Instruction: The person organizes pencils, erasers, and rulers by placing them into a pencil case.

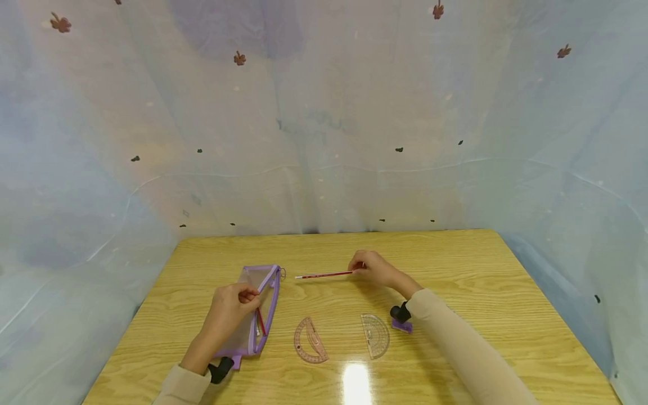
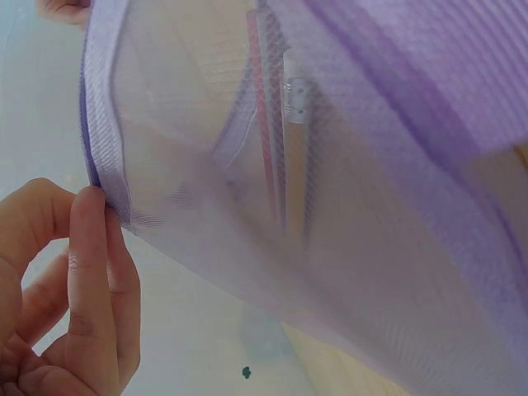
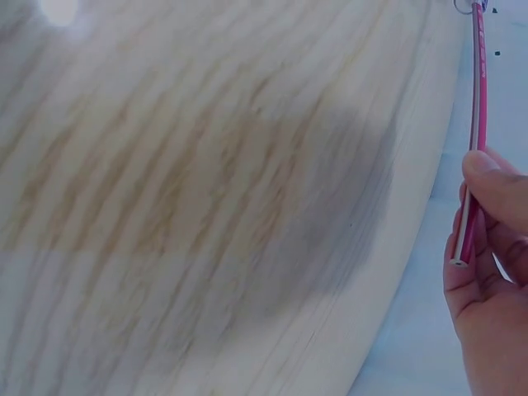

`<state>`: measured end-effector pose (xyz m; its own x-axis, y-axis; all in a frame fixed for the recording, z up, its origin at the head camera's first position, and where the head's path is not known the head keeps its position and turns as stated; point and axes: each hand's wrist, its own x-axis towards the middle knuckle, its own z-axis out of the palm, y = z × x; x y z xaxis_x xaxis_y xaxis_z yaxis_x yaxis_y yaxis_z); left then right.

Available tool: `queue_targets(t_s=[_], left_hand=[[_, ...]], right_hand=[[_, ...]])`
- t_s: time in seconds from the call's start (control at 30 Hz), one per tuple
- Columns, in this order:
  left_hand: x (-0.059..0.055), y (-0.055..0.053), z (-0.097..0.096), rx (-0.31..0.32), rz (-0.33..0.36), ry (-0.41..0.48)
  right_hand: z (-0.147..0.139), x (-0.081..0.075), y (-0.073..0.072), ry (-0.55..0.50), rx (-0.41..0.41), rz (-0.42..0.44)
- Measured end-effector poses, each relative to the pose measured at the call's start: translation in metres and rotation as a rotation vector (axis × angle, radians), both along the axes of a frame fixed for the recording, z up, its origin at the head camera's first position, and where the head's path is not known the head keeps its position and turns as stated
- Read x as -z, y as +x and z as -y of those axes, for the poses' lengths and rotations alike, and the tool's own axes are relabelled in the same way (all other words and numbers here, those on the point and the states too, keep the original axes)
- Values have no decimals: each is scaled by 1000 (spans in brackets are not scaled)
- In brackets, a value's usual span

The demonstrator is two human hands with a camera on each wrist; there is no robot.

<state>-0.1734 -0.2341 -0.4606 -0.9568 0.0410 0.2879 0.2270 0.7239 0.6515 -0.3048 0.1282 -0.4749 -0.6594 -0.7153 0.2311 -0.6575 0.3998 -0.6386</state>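
Observation:
My left hand (image 1: 228, 309) pinches the edge of a purple-trimmed mesh pencil pouch (image 1: 275, 298) on the left of the table. In the left wrist view, thumb and fingertips meet at the pouch's zipper edge (image 2: 103, 157). Through the mesh show a red stick-like item (image 2: 262, 99) and a wooden pencil (image 2: 295, 157) with a white eraser. My right hand (image 1: 373, 267) grips a red pencil (image 1: 324, 275) near one end, its white-tipped end pointing left toward the pouch. The right wrist view has the thumb laid over the pencil (image 3: 479, 99), with its flat end below the fingers.
A pink protractor (image 1: 301, 353) and a transparent protractor (image 1: 376, 336) lie on the wooden table (image 1: 435, 253) between the forearms. A small ring (image 1: 283, 274) hangs at the pouch's far corner. Behind the table hangs a pale patterned curtain (image 1: 324, 197).

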Motion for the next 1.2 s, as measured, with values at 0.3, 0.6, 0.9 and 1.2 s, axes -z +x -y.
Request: queue_targets(t_s=[0.3, 0.6, 0.9, 1.2], left_hand=[[1, 0, 0, 4, -23, -5], [1, 0, 0, 9, -24, 5], [0, -1, 0, 13, -25, 12], [2, -1, 1, 7, -37, 7]], right_hand=[[9, -3, 4, 20, 2, 20], [16, -4, 6, 20, -21, 16], [25, -5, 8, 25, -29, 13], [37, -2, 11, 7, -40, 14]])
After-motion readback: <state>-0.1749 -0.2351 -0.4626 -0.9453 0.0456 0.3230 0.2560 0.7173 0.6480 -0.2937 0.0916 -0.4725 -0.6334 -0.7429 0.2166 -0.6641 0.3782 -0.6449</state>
